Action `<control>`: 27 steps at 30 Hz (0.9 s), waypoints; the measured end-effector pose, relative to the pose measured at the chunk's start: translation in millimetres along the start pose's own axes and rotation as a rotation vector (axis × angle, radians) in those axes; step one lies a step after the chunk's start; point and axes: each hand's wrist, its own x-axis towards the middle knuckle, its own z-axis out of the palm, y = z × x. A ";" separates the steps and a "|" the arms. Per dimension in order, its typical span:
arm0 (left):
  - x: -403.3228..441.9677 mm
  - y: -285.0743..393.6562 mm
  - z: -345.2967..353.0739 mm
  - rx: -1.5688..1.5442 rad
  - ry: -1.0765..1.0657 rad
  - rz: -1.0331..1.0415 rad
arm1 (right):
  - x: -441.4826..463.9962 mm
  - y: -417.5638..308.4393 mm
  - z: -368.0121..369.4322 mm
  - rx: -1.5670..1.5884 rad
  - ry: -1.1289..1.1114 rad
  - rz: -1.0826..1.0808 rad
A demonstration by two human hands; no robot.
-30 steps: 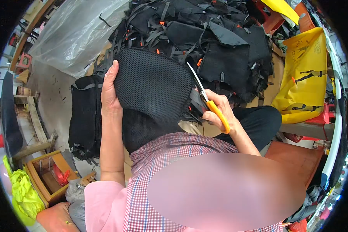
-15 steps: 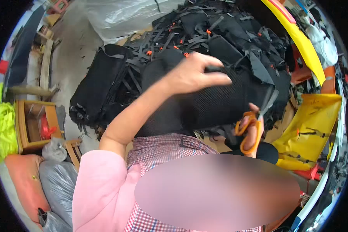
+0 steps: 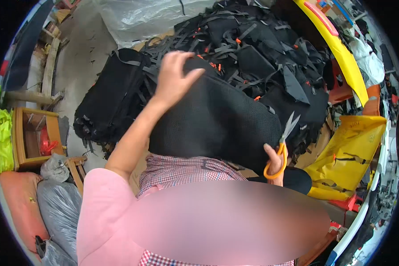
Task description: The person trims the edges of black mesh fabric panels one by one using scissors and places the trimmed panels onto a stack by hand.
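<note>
Across my lap lies a black backpack [image 3: 199,117] with a mesh panel towards me. My left hand [image 3: 170,80] is at its upper left edge, thumb and fingers apart; nothing shows between them. My right hand [image 3: 275,163] is closed around the orange handles of a pair of scissors [image 3: 283,150], beside the backpack's right end. The scissors' blades point up and away from me, slightly parted. Part of the right hand is hidden behind the handles.
Beyond the backpack rises a heap of black bags [image 3: 252,57] with grey straps and orange buckles. Another black bag [image 3: 113,91] lies at left. A wooden cabinet [image 3: 20,139] and grey plastic sacks [image 3: 60,204] stand left; a yellow sheet [image 3: 348,155] lies right.
My left hand has moved left, towards the backpack's upper left edge. The backpack has shifted and turned on my lap. The scissors have moved slightly left and lower.
</note>
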 end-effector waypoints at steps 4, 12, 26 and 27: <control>-73.6 -71.1 -31.2 -0.474 -0.519 -1.266 | -21.5 45.5 -1.0 0.113 0.036 0.127; -64.0 -54.7 -93.1 -1.016 -0.077 -0.756 | 59.9 -35.9 31.3 -0.194 0.134 -0.231; -75.3 -163.8 -318.3 -0.256 0.735 -0.678 | 135.5 -171.4 257.4 -0.238 -0.374 -0.663; -87.7 -176.5 -303.1 -0.197 0.736 -0.745 | 128.9 -158.9 248.9 -0.229 -0.391 -0.641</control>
